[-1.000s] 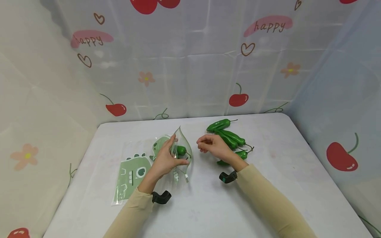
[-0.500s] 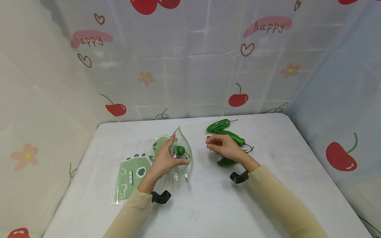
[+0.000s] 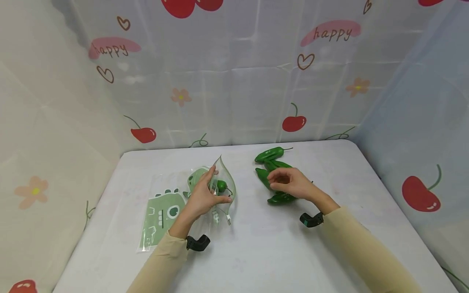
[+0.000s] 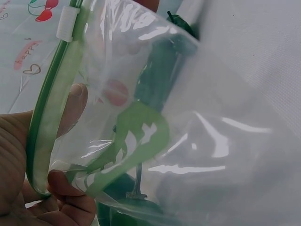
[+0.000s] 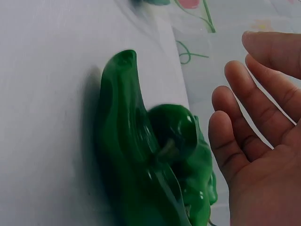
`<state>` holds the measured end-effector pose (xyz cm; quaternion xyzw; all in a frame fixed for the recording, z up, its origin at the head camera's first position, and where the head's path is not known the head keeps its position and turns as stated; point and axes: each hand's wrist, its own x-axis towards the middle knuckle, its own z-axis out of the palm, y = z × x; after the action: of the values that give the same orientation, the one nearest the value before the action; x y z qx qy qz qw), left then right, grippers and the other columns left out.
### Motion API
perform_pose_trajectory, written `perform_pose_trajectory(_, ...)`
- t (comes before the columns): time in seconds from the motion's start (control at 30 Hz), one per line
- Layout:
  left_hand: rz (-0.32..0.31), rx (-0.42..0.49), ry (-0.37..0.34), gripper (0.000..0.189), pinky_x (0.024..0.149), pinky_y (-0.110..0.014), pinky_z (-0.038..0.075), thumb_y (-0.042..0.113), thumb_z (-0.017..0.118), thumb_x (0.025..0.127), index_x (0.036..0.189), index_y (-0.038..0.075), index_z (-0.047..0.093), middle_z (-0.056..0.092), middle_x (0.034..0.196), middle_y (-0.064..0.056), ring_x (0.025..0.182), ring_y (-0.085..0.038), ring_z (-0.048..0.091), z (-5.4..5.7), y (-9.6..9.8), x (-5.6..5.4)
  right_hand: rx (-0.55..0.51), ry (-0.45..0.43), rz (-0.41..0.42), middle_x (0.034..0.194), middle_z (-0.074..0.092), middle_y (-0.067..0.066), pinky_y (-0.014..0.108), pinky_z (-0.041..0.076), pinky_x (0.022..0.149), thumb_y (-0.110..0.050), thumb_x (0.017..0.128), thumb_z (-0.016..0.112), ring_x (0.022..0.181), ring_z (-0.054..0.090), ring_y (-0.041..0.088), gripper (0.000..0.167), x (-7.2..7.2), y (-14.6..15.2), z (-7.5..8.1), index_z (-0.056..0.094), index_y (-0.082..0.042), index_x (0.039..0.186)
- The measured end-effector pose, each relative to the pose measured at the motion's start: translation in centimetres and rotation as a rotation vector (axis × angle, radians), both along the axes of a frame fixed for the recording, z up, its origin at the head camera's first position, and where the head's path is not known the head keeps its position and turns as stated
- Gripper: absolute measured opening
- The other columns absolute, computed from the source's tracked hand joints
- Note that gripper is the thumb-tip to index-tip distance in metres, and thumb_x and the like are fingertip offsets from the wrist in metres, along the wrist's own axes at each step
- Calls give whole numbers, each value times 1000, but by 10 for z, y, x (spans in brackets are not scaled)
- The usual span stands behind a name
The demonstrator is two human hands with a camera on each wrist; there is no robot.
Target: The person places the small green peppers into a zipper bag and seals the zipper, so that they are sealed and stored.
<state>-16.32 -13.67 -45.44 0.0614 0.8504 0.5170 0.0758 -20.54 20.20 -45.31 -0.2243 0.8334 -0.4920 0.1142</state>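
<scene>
- Here we have the left grip [image 3: 201, 197], thumb and fingers round the mouth of a clear zip bag [image 3: 228, 176], holding it spread apart.
- Inside that bag we spot a green pepper [image 3: 221, 186], stem pointing out toward the mouth.
- Over to the right grip [image 3: 291, 184]: slack, fingers loosely bent, holding nothing, just above the loose peppers [image 3: 269, 154].
- Those peppers lie clustered on the counter [image 3: 253, 252], right of the bag.
- Left of it, we see a flat printed bag [image 3: 165, 219].
</scene>
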Motion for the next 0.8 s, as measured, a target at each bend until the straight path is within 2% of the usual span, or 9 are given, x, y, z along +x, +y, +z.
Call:
perform_pose_trajectory(0.17,-3,17,-3,125,111,-49,47,23,97,71,167,24,17,32,167,-2,146,-35,43,-1,-1,1,2,4,9,111,71,14,25,56,85,-15,94,77,98,66,21,31,1,13,1,69,-1,121)
perform_pose_trajectory(0.37,-4,15,1,125,108,-50,49,24,97,71,167,23,17,31,168,-4,140,-37,49,-2,-1,2,34,20,-7,109,72,13,27,55,85,-15,93,78,98,65,23,32,4,25,3,70,-1,120)
perform_pose_trajectory(0.6,-2,-5,-5,125,103,-48,52,26,97,71,167,26,18,33,167,0,121,-33,59,-3,-2,3,85,43,-32,107,72,10,31,54,82,-14,92,79,97,64,20,30,6,37,0,71,-1,118)
perform_pose_trajectory(0.73,-5,-9,8,125,105,-47,52,26,97,71,167,26,18,34,166,1,127,-32,57,-3,-2,2,139,80,-35,107,73,6,29,53,85,-15,92,79,97,63,17,27,7,45,2,72,-5,116)
perform_pose_trajectory(0.8,-8,-6,10,125,105,-48,51,27,97,71,167,25,18,34,166,1,124,-33,58,-3,-2,2,155,98,-33,107,73,7,28,52,85,-14,92,79,97,63,16,26,8,49,3,73,-6,115)
